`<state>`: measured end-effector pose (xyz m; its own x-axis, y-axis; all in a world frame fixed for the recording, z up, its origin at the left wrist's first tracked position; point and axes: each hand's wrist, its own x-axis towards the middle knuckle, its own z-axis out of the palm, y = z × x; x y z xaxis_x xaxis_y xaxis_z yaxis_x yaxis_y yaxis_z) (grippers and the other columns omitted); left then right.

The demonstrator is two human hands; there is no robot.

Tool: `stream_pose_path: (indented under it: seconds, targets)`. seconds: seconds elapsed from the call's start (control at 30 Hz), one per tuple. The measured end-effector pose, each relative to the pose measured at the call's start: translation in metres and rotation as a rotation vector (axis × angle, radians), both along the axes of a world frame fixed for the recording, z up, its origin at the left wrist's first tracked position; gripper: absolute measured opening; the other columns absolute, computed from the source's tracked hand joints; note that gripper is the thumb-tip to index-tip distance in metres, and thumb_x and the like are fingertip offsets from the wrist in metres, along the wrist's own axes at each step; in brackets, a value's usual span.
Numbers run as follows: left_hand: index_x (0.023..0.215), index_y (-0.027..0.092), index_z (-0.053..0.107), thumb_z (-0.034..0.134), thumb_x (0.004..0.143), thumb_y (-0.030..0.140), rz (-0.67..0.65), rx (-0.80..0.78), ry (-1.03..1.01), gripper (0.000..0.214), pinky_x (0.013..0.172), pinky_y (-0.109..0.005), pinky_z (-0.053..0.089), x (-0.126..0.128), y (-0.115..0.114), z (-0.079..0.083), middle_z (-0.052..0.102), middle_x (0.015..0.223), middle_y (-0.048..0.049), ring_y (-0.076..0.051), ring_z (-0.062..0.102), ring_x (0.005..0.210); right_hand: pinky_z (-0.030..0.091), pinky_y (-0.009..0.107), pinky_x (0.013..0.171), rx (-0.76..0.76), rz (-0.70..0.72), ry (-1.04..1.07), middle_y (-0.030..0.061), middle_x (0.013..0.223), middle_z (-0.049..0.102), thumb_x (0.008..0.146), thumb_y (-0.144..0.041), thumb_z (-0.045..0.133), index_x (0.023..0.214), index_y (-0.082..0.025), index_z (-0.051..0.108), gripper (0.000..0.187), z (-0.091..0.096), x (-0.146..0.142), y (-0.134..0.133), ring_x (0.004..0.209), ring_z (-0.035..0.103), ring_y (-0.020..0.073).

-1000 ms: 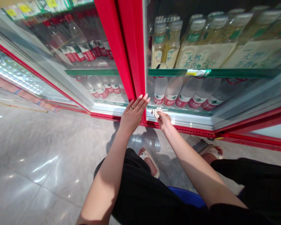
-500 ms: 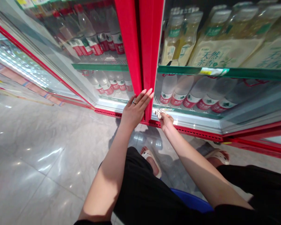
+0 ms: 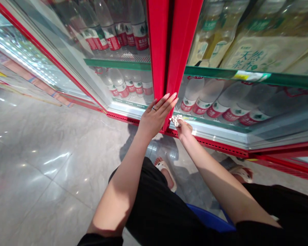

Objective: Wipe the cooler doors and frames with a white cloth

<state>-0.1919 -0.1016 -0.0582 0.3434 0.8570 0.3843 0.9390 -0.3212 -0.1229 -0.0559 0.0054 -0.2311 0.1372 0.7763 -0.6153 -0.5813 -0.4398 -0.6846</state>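
My left hand point(image 3: 155, 114) lies flat with fingers stretched out across the red door frames point(image 3: 179, 44) where two glass cooler doors meet. A ring shows on one of its fingers. Just to its right, my right hand point(image 3: 184, 129) pinches a crumpled white cloth or tissue point(image 3: 177, 120) with darker marks, at the lower left corner of the right glass door. The cloth is against or very close to the red frame; part of it is hidden by my fingers.
Behind the glass stand water bottles with red and white labels point(image 3: 202, 106) and yellowish drink bottles point(image 3: 213, 41) on green-edged shelves point(image 3: 215, 72). Below are the shiny tiled floor point(image 3: 53, 164), my feet in pale slippers point(image 3: 166, 171) and something blue point(image 3: 207, 217) under me.
The view has shifted, so the cooler sits a little further right and higher. The right hand with the cloth has moved slightly toward the red frame. The left hand stays on the frames.
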Motion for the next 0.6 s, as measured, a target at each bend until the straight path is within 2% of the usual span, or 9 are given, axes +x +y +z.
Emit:
stream_pose_path:
  seconds: [0.1,0.27,0.43,0.6]
  targets:
    - [0.181,0.022,0.022,0.047,0.102,0.005,-0.008,0.005,-0.001,0.085,0.141,-0.044,0.033,0.001,-0.001,0.0,0.038,0.184,-0.0046,-0.022,0.032,0.173,0.066,0.03,0.075,-0.028,-0.019,-0.014,0.0046,0.114,0.075,0.107,-0.038,0.075,0.126,-0.017,0.071,0.029,0.001,-0.007,0.0,0.088,0.073,0.015]
    - [0.181,0.022,0.019,0.046,0.105,0.008,-0.028,0.022,0.009,0.082,0.142,-0.044,0.033,0.002,0.0,-0.003,0.038,0.184,-0.0051,-0.022,0.032,0.172,0.067,0.035,0.081,-0.008,0.042,0.033,0.0065,0.12,0.075,0.106,-0.041,0.074,0.13,-0.017,0.071,0.034,0.011,-0.02,0.012,0.096,0.075,0.0178]
    - [0.181,0.022,0.02,0.043,0.106,0.009,-0.001,0.009,0.01,0.079,0.142,-0.043,0.033,0.002,0.0,-0.002,0.036,0.184,-0.0034,-0.021,0.03,0.173,0.065,0.03,0.073,0.028,0.07,0.055,0.0037,0.11,0.076,0.107,-0.04,0.074,0.122,-0.016,0.072,0.028,0.011,-0.002,0.01,0.085,0.073,0.0142]
    - [0.182,0.024,0.014,0.045,0.105,0.008,-0.008,-0.02,0.001,0.085,0.143,-0.046,0.032,0.003,-0.001,-0.002,0.033,0.185,-0.0038,-0.022,0.028,0.174,0.066,0.032,0.077,0.076,0.087,0.049,0.0053,0.116,0.075,0.107,-0.041,0.074,0.127,-0.017,0.071,0.031,0.005,0.003,0.001,0.091,0.074,0.016]
